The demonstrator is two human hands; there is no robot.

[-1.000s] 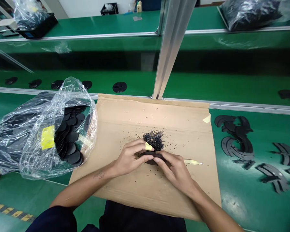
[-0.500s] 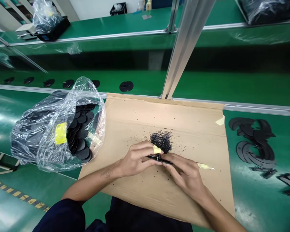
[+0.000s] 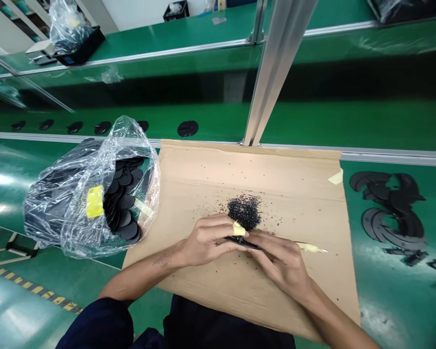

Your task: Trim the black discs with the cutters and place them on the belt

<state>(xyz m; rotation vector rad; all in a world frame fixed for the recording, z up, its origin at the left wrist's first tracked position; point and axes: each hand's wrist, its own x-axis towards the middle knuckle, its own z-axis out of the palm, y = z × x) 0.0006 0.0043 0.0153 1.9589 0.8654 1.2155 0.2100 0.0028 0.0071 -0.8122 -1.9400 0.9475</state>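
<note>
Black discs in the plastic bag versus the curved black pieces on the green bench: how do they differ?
The black discs are round, while the curved black pieces are arcs. The discs are packed in the plastic bag; the pieces lie loose on the green bench. Both are flat and black.

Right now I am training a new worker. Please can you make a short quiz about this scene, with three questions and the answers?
1. Which hand has a finger wrapped in yellow tape?
2. True or false: the right hand helps to hold the thin black piece.
3. What can you see inside the clear plastic bag?

Key: 1. The left hand. 2. True. 3. Black discs.
</note>
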